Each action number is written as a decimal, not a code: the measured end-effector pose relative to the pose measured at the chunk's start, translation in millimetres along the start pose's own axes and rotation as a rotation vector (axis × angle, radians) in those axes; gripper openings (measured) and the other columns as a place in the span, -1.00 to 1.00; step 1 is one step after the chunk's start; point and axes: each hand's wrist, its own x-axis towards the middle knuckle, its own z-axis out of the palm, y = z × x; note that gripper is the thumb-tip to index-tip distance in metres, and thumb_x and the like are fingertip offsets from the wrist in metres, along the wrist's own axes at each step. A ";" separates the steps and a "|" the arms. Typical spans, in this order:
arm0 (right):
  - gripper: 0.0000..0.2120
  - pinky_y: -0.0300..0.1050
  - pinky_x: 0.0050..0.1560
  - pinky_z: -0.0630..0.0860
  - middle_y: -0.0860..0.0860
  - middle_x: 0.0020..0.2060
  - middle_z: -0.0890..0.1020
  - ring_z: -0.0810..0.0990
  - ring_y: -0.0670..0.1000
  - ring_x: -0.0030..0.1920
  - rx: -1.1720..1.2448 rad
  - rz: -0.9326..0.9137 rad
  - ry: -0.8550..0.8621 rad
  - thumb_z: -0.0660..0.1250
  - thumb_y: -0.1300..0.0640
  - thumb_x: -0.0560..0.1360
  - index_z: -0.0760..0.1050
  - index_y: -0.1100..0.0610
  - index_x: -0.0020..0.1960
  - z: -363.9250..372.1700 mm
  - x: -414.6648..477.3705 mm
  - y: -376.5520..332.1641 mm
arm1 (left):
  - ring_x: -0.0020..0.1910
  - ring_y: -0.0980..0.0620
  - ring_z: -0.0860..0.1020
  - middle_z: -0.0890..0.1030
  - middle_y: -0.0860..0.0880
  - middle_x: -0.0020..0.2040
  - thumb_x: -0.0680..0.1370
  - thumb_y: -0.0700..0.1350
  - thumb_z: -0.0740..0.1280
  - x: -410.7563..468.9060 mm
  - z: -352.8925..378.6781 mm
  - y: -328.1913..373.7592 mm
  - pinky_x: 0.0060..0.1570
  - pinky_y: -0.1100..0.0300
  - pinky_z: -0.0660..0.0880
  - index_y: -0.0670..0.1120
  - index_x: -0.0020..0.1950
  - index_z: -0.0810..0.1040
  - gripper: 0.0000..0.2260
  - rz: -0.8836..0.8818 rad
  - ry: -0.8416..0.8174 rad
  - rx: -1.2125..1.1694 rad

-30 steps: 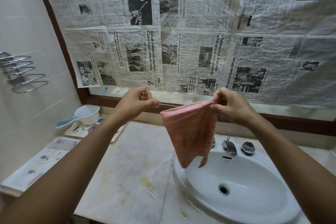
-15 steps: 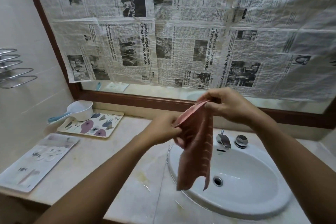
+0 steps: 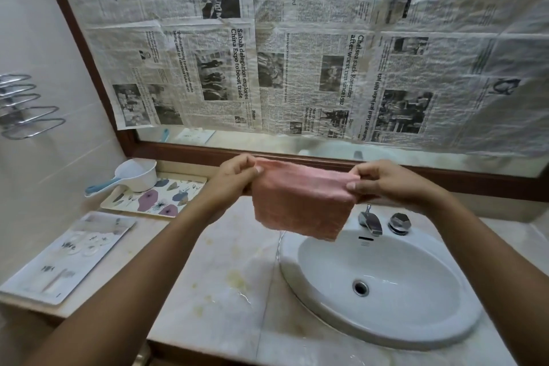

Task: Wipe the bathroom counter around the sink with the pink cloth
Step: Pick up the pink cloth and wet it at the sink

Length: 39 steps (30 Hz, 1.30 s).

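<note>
Cloth [image 3: 300, 199], pink, hangs stretched between two hands in the air, above the back left rim of the sink [image 3: 416, 270] and clear of the counter [image 3: 225, 276]. The left hand [image 3: 234, 178] pinches the cloth's top left corner between thumb and curled fingers. The right hand [image 3: 392, 184] pinches the top right corner the same way. We see the cloth's lower edge dangling just left of the tap [image 3: 370, 221].

The sink is a white oval bowl with one drain [image 3: 360, 287] at its bottom. Behind it we count one tap and one knob [image 3: 399, 223]. On the counter to the left lie two trays: a flowered tray [image 3: 154, 196] with one white scoop [image 3: 133, 175] at its back left corner, and a pale tray [image 3: 65, 255] nearer us. Sheets of newspaper [image 3: 297, 53] cover the mirror [image 3: 252, 140].
</note>
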 end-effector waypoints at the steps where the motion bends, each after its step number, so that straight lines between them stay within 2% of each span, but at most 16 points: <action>1: -0.97 -0.13 -0.06 0.67 0.16 -0.18 0.66 0.64 0.08 -0.13 0.104 -0.017 0.027 0.37 0.35 0.57 0.59 0.29 -0.02 -2.3 2.3 -4.7 | -0.28 0.09 0.54 0.60 0.03 -0.25 0.67 -0.19 0.31 4.0 3.5 6.0 -0.23 0.19 0.55 -0.05 -0.09 0.56 -0.84 0.026 0.057 -0.010; 3: -0.83 -0.04 0.01 0.68 0.21 -0.08 0.66 0.65 0.09 -0.08 0.295 -0.111 0.139 0.36 0.26 0.59 0.60 0.36 0.09 -8.4 10.1 -16.7 | -0.31 0.11 0.54 0.62 0.05 -0.27 0.65 -0.14 0.36 14.7 10.0 23.5 -0.31 0.21 0.51 -0.01 -0.07 0.61 -0.88 0.054 0.180 -0.026; 5: -0.60 0.03 0.15 0.66 0.26 0.15 0.67 0.68 0.16 0.14 0.497 -0.196 0.194 0.32 0.06 0.64 0.54 0.34 0.32 -9.1 18.1 -24.5 | -0.36 0.11 0.54 0.63 0.04 -0.28 0.64 -0.11 0.37 28.3 15.0 43.0 -0.35 0.22 0.50 -0.03 -0.04 0.61 -0.92 0.081 0.266 -0.037; 7: -0.45 0.12 0.22 0.62 0.23 0.27 0.66 0.66 0.19 0.27 0.536 -0.136 0.059 0.29 -0.17 0.60 0.53 0.20 0.41 1.8 22.2 -17.5 | -0.31 0.03 0.57 0.64 -0.04 -0.21 0.64 -0.09 0.37 42.9 15.8 54.8 -0.28 0.14 0.53 -0.05 -0.02 0.60 -0.93 0.091 0.270 -0.074; 8: -0.42 0.11 0.17 0.63 0.22 0.25 0.67 0.69 0.16 0.20 0.466 -0.064 -0.039 0.33 -0.22 0.56 0.55 0.15 0.40 12.3 22.1 -6.3 | -0.26 -0.03 0.58 0.64 -0.08 -0.18 0.64 -0.09 0.37 49.5 13.5 54.4 -0.23 0.09 0.54 -0.06 -0.03 0.60 -0.92 0.081 0.266 -0.080; 11: -0.67 -0.09 -0.11 0.62 0.19 0.00 0.69 0.69 0.00 -0.20 0.253 0.159 0.003 0.54 0.10 0.50 0.62 0.21 0.20 49.6 19.3 34.9 | -0.23 -0.07 0.58 0.63 -0.13 -0.18 0.63 -0.11 0.38 59.9 -2.6 19.6 -0.22 0.06 0.54 -0.06 -0.13 0.61 -0.86 -0.008 0.361 0.021; 13: -0.60 -0.14 -0.19 0.62 0.17 -0.08 0.66 0.68 -0.01 -0.22 0.183 0.215 0.182 0.52 0.30 0.50 0.53 0.16 0.29 65.3 17.9 52.1 | -0.22 -0.07 0.57 0.62 -0.11 -0.22 0.63 -0.12 0.37 51.3 -10.4 -20.7 -0.26 0.10 0.56 -0.11 -0.18 0.61 -0.80 -0.125 0.420 0.068; 16: -0.40 -0.15 -0.29 0.57 0.09 -0.24 0.63 0.65 -0.04 -0.28 0.108 0.141 0.312 0.58 0.29 0.44 0.44 -0.02 0.37 71.8 15.0 58.8 | -0.26 -0.05 0.56 0.61 -0.11 -0.28 0.66 -0.21 0.32 34.5 -9.3 -66.6 -0.37 0.20 0.62 -0.15 -0.24 0.66 -0.72 -0.279 0.378 -0.018; 18: -0.39 -0.09 -0.32 0.53 0.01 -0.29 0.63 0.61 -0.04 -0.34 0.075 0.093 0.341 0.59 0.26 0.43 0.47 -0.09 0.37 69.5 12.5 54.8 | -0.22 -0.06 0.59 0.64 -0.19 -0.18 0.66 -0.25 0.29 32.3 -8.3 -77.2 -0.36 0.21 0.64 -0.24 -0.11 0.67 -0.78 -0.332 0.362 -0.105; 20: -0.42 -0.02 -0.26 0.62 0.04 -0.17 0.73 0.70 0.04 -0.26 0.146 0.041 0.331 0.54 0.31 0.48 0.48 -0.08 0.38 66.1 8.3 42.2 | -0.12 -0.05 0.63 0.66 -0.20 -0.06 0.67 -0.28 0.23 32.9 -7.3 -77.5 -0.27 0.22 0.66 -0.26 0.02 0.64 -0.81 -0.341 0.342 -0.306; 24: -0.43 0.21 0.14 0.67 0.18 0.07 0.75 0.73 0.25 0.11 0.284 -0.083 0.315 0.45 0.46 0.49 0.47 0.09 0.42 57.9 5.0 18.4 | -0.12 0.01 0.63 0.70 -0.12 -0.09 0.66 -0.36 0.12 27.9 5.5 -75.8 -0.03 0.17 0.60 -0.17 0.12 0.63 -0.70 -0.322 0.208 -0.656; 28: -0.46 0.00 0.02 0.70 0.17 0.03 0.76 0.75 0.11 0.04 0.306 -0.140 0.317 0.45 0.45 0.50 0.47 0.12 0.40 52.1 5.8 5.0 | -0.05 -0.06 0.61 0.62 -0.18 0.03 0.64 -0.29 0.18 20.0 31.4 -84.7 0.07 0.07 0.57 -0.16 0.15 0.57 -0.80 -0.415 0.168 -0.693; 30: -0.48 0.00 0.02 0.70 0.18 0.03 0.76 0.75 0.10 0.02 0.318 -0.141 0.321 0.45 0.45 0.51 0.47 0.12 0.39 50.2 6.0 3.8 | -0.03 -0.12 0.65 0.64 -0.21 0.04 0.65 -0.16 0.24 6.7 55.0 -100.8 0.11 -0.01 0.59 -0.12 0.07 0.54 -0.90 -0.563 0.106 -0.679; 32: -0.46 0.08 0.04 0.68 0.18 0.04 0.76 0.74 0.14 0.04 0.330 -0.125 0.333 0.46 0.43 0.51 0.46 0.13 0.41 50.2 5.8 7.4 | 0.01 -0.20 0.70 0.70 -0.26 0.07 0.66 -0.03 0.25 -9.4 81.1 -115.1 0.18 -0.12 0.57 -0.03 0.18 0.45 -0.87 -0.681 -0.024 -0.683; 35: -0.46 0.16 -0.03 0.64 0.16 0.05 0.76 0.73 0.18 0.01 0.314 -0.089 0.365 0.49 0.38 0.50 0.46 0.11 0.41 48.3 3.5 19.2 | -0.08 -0.15 0.67 0.67 -0.21 0.01 0.65 -0.07 0.31 -21.5 111.0 -122.4 0.02 -0.06 0.61 -0.12 0.31 0.42 -0.73 -0.663 -0.121 -0.723; 39: -0.50 -0.05 0.01 0.67 0.18 0.02 0.76 0.73 0.09 0.04 0.228 -0.068 0.451 0.50 0.40 0.47 0.51 0.15 0.37 33.6 -8.3 36.2 | -0.19 -0.03 0.57 0.63 -0.15 -0.10 0.60 -0.39 0.25 -8.1 111.6 -107.9 -0.17 0.09 0.55 -0.20 0.42 0.40 -0.61 -0.513 0.087 -0.555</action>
